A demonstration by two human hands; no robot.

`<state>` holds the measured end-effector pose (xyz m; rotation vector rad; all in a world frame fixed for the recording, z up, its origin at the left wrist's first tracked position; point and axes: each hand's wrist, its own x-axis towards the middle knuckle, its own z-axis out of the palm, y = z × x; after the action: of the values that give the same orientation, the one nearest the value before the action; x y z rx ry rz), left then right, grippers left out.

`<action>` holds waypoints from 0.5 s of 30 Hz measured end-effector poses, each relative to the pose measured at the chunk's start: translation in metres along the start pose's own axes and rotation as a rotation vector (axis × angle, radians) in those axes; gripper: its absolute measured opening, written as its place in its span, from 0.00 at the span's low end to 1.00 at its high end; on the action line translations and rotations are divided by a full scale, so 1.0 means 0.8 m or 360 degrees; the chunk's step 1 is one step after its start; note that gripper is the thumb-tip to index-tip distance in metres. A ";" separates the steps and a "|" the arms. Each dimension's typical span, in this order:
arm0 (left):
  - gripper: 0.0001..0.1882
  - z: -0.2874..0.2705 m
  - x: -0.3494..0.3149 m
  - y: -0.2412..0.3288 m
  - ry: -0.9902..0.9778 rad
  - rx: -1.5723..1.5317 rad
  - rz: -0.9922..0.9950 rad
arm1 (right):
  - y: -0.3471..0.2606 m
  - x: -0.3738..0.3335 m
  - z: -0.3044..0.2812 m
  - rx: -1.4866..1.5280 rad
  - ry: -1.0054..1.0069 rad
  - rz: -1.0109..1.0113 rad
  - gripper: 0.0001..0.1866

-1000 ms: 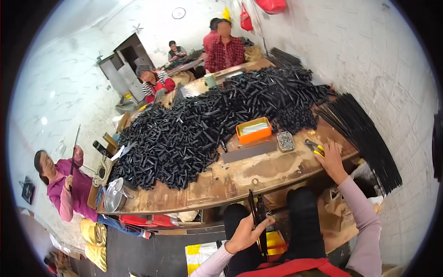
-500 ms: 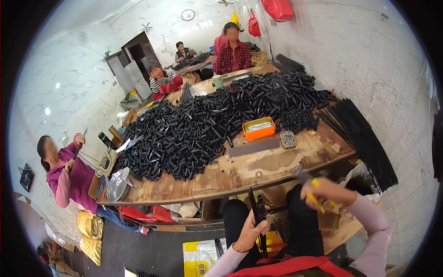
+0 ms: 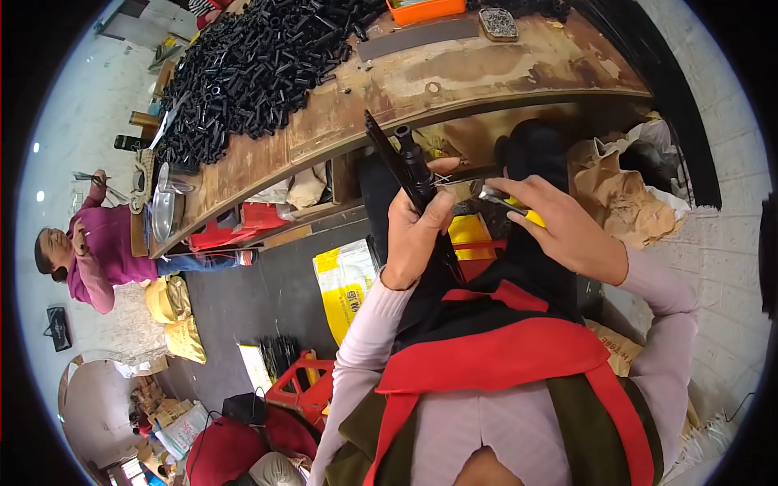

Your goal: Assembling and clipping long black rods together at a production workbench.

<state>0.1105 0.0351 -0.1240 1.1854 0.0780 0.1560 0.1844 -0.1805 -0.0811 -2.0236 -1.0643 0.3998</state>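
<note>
My left hand is closed around a black tubular part and a bundle of long thin black rods, all standing up over my lap. Thin metal pins cross by my left fingertips. A pair of pliers with yellow handles is gripped in my right hand. The jaws of the pliers point left toward the pins, a short gap away from them. My palm and fingers hide most of the handles. Below my left hand the rods run down between my legs.
Beyond my knees is a worn wooden table bearing a heap of black tubes, an orange tray, a grey flat bar and a tin of small metal pieces. Crumpled brown paper lies right. A co-worker is at left.
The view has tilted down toward my lap. My right hand has brought the pliers in close to the pins at my left hand, which still holds the black tube and rods.
</note>
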 end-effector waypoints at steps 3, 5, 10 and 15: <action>0.22 -0.002 -0.003 -0.007 -0.0182 0.0004 0.0052 | 0.001 -0.001 0.012 -0.0160 0.0003 0.0014 0.30; 0.23 0.000 -0.008 -0.007 -0.0192 0.0008 0.0006 | 0.002 -0.002 0.020 -0.0261 0.0085 -0.0077 0.33; 0.23 0.003 -0.012 -0.009 -0.0221 0.0037 -0.0072 | 0.005 0.002 0.029 -0.0415 0.0223 -0.0170 0.36; 0.23 -0.003 -0.004 -0.008 -0.0242 -0.0002 -0.0038 | 0.013 0.004 0.028 -0.0392 0.0241 -0.0147 0.37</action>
<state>0.1075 0.0347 -0.1312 1.1909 -0.0414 0.0446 0.1786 -0.1702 -0.1030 -2.1702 -1.1526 0.0674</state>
